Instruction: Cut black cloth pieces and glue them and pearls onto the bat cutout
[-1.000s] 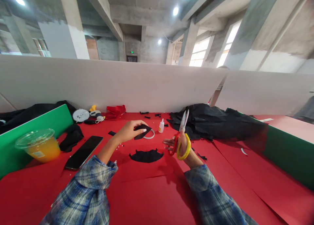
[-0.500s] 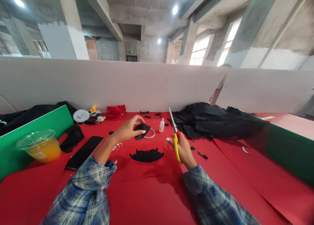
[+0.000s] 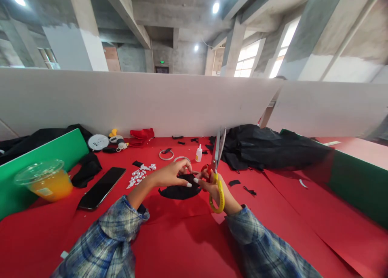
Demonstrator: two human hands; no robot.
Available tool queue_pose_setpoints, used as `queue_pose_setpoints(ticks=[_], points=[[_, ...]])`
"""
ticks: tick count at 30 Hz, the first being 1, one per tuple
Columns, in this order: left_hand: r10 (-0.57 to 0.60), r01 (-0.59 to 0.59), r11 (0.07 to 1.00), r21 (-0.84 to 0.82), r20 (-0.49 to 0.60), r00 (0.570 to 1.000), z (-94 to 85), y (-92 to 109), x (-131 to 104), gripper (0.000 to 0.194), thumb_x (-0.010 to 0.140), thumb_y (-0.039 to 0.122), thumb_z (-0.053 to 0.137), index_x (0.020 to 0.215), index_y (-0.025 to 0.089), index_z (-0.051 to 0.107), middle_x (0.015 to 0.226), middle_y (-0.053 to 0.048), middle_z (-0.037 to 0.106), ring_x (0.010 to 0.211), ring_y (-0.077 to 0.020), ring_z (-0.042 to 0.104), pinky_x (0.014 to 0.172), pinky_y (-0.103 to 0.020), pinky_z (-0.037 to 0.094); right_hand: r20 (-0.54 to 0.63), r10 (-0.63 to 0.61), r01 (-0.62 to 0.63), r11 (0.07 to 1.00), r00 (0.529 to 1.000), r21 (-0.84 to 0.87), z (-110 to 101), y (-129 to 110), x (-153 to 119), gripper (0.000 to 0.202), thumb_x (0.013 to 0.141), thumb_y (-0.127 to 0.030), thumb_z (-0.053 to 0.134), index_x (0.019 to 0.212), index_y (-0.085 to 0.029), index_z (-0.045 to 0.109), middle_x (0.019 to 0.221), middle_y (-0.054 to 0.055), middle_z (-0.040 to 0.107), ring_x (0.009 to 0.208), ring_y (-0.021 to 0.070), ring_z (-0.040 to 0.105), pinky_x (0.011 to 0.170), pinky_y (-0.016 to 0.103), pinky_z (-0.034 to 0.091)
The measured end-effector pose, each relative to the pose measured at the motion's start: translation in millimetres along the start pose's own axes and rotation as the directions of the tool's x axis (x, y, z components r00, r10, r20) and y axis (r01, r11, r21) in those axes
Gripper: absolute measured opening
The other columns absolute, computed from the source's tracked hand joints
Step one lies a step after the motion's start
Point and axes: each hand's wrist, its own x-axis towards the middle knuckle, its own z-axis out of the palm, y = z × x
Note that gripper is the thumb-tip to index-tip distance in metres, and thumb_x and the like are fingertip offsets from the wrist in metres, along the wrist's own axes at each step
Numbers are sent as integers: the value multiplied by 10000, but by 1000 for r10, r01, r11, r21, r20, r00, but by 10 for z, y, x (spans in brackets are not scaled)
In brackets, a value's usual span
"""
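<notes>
Readable text: none | green sign (image 3: 162,62) — too small | white disc (image 3: 98,143) — marks illegible | cup label (image 3: 45,191), blurred

On table (image 3: 169,249), cup (image 3: 50,186) sits left of phone (image 3: 103,188), beads (image 3: 138,177) right of phone, bottle (image 3: 199,154) behind both hands, cloth heap (image 3: 269,150) right of bottle, partition (image 3: 136,104) behind everything, scissors (image 3: 215,163) in right hand (image 3: 216,194), fabric piece (image 3: 178,192) before bottle.

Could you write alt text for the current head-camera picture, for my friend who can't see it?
A person's left hand and right hand meet at black material over a red tabletop, the right also holding scissors, blades slightly parted. White beads, a phone, a small bottle and an orange drink are nearby.
</notes>
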Motion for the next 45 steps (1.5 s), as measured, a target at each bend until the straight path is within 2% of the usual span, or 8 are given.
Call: queue_pose_setpoints(ticks=[10,18,22,26,31,34,39,45], points=[[-49,37,993,-111,-108,993,-137,-50,-30,273,760,214,631,984,207,476,738,29,588,733,-153,614,676,-288,462,-120,-14,19,999,993,45,-44,-13,50,488,550,-485,794,657,-236,389,682,-6,585,573,135,510,530,272,407],[-3,-51,981,-185,-276,961,-117,-39,7,256,783,225,622,984,201,465,835,0,628,851,-164,635,786,-322,481,-46,-13,16,997,999,69,-9,30,24,457,597,-446,783,662,-229,386,616,-55,490,544,106,449,528,257,384],[29,-65,984,-165,-212,977,-135,25,-42,260,803,224,621,1008,206,462,835,-1,630,857,-168,633,792,-329,477,5,27,-27,998,1000,62,8,22,-2,437,638,-413,774,678,-226,381,614,-65,479,514,89,411,499,247,348],[28,-39,992,-117,-98,995,-109,74,-70,257,833,243,611,1052,213,481,844,-2,625,841,-161,602,774,-322,451,-11,-25,26,994,1000,102,22,16,-7,456,606,-430,797,683,-221,399,621,-59,519,537,98,448,539,256,383],[23,-84,923,-376,-163,986,76,33,46,327,790,331,682,1005,194,478,874,-15,616,834,-157,602,769,-311,450,-115,-62,77,989,991,124,6,5,-1,460,607,-434,805,669,-219,404,602,-60,532,516,98,467,523,252,391],[5,-186,837,-514,-334,942,255,-23,147,440,696,356,773,949,206,446,846,4,613,796,-145,612,756,-296,466,-214,-61,98,981,975,170,-16,-33,4,462,614,-427,810,673,-220,401,617,-57,553,507,95,487,518,249,402],[-66,-292,793,-535,-553,831,439,-22,224,456,646,355,799,851,216,416,724,46,615,642,-101,606,643,-232,469,-283,-62,129,965,957,226,-46,-89,12,481,592,-413,837,697,-224,408,648,-57,572,548,108,546,565,260,460],[-42,-323,847,-422,-659,751,140,114,119,422,668,363,766,878,213,431,711,34,669,615,-118,644,603,-235,503,-14,-38,39,996,999,77,-74,-73,4,398,738,-551,685,701,-203,495,500,-43,544,484,142,557,557,300,479]])
